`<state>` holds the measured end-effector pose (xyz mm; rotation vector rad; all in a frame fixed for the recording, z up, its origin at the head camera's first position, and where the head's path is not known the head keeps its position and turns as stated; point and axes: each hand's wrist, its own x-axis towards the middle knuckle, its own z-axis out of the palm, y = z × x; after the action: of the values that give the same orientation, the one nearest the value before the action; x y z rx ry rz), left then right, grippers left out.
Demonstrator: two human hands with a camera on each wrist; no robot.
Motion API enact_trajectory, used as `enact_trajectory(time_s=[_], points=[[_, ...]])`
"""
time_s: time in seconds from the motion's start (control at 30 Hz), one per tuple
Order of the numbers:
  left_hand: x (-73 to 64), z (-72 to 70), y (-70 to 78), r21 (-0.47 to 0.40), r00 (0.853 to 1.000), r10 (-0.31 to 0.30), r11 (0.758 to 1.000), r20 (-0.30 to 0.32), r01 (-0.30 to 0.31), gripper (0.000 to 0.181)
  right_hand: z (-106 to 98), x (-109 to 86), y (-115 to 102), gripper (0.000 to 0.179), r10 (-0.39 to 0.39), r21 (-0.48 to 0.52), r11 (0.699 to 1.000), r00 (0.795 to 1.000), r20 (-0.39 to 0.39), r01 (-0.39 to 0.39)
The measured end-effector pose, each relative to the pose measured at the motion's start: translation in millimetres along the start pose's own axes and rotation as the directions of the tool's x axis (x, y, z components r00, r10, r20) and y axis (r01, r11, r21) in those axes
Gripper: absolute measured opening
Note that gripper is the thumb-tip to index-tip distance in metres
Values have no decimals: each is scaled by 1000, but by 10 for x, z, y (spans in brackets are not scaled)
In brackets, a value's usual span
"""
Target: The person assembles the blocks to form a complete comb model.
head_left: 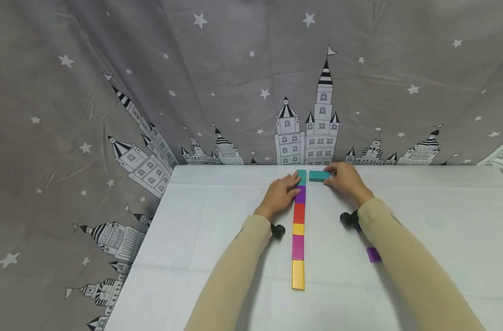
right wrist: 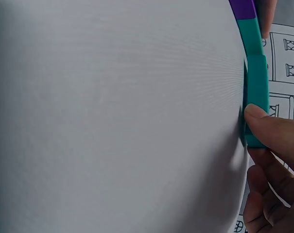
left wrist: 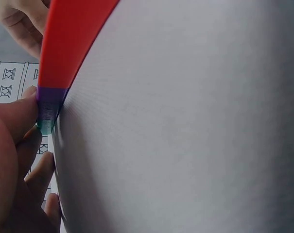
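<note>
A straight row of coloured blocks runs away from me in the head view: yellow (head_left: 298,274), magenta (head_left: 298,247), small yellow (head_left: 298,229), red (head_left: 299,213), purple (head_left: 301,195) and teal (head_left: 302,178) at the far end. My left hand (head_left: 278,196) lies along the left side of the row, its fingertips on the teal block and its thumb at the purple one. Between thumb and fingers, my right hand (head_left: 345,179) pinches the right end of a second teal block (head_left: 319,176). That block lies crosswise, just right of the row's far end.
Another purple block (head_left: 373,254) lies partly hidden under the right sleeve (head_left: 400,248), with a dark blue piece (head_left: 357,227) close to the right wrist. Behind the white table (head_left: 218,207) hangs a grey castle-print curtain (head_left: 234,69), right at its far edge.
</note>
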<state>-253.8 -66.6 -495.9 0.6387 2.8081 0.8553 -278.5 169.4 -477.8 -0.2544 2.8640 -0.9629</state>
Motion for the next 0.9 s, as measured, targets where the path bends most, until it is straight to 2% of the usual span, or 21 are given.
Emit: enact_trajectory(time_s=[0.9], points=[[3, -8, 2, 17, 1000, 12, 1000, -5, -12, 49, 36, 77, -30, 42, 4, -25, 1000, 1000, 26, -3]])
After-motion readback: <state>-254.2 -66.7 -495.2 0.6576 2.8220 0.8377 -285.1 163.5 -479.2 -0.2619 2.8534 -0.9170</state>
